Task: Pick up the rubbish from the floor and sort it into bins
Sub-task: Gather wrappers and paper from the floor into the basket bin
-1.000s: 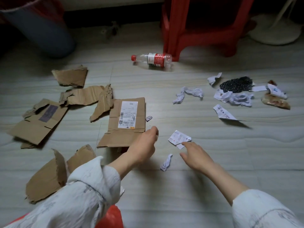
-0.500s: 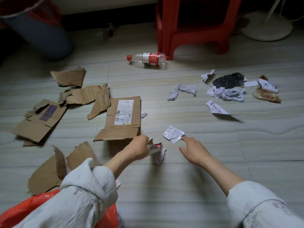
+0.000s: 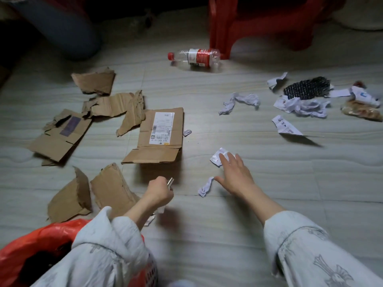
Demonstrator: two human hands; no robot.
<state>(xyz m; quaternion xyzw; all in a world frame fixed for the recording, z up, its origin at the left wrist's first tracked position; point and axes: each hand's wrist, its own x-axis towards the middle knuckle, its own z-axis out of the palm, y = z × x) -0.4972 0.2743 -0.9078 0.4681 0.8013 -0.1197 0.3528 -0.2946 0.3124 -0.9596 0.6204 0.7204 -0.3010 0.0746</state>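
My left hand (image 3: 158, 190) is curled round a small crumpled wrapper (image 3: 170, 181); a shiny end sticks out of the fist and a white bit shows below it. It hovers above the floor near a bin lined with a red bag (image 3: 41, 241) at the lower left. My right hand (image 3: 235, 175) is spread flat with straight fingers, its fingertips on a crumpled white paper slip (image 3: 216, 157). A twisted white tissue (image 3: 205, 186) lies just left of its thumb.
Torn cardboard pieces (image 3: 107, 104) and a flattened box with a label (image 3: 159, 135) lie on the left. A plastic bottle (image 3: 196, 56) rests by a red stool (image 3: 259, 23). More tissues (image 3: 240, 101), paper scraps (image 3: 285, 126), a black mesh (image 3: 306, 90) and wrappers (image 3: 361, 109) lie right.
My left hand picked up a small wrapper near the box and drew back toward the red-lined bin. My right hand moved forward onto the white slip.
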